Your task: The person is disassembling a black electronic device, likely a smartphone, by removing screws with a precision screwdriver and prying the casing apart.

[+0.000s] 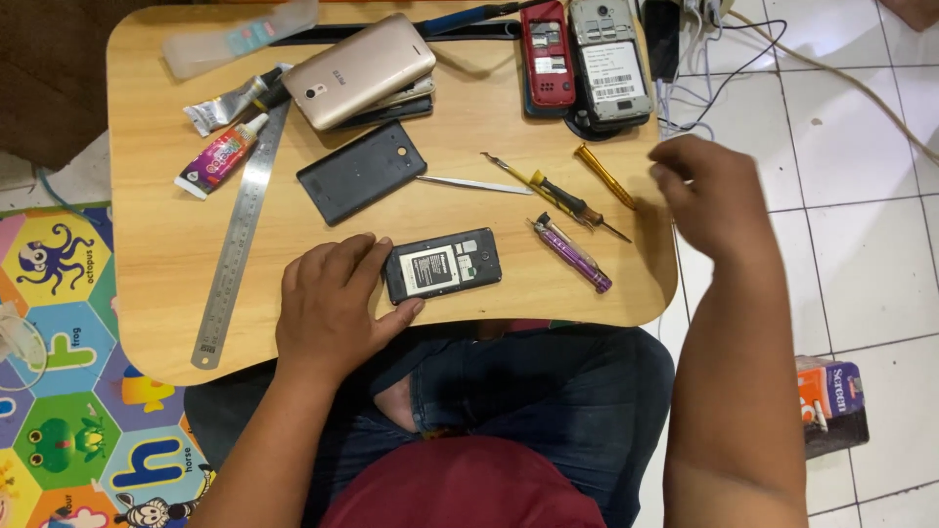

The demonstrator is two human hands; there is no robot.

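Opened phone (442, 265) under left hand (328, 308); three screwdrivers (571, 254) nearby.

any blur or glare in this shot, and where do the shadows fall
Head view: the right hand is slightly motion-blurred at the fingers; the left hand and opened phone are sharp. Mild sheen on the gold phone and steel ruler; soft, short shadows under the tools, even light.

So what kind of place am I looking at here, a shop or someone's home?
Likely a home floor used for phone repair, not a shop bench: a small wooden lap table sits over the person's legs, a children's alphabet mat lies beside white floor tiles, and opened phones and screwdrivers cover the table.
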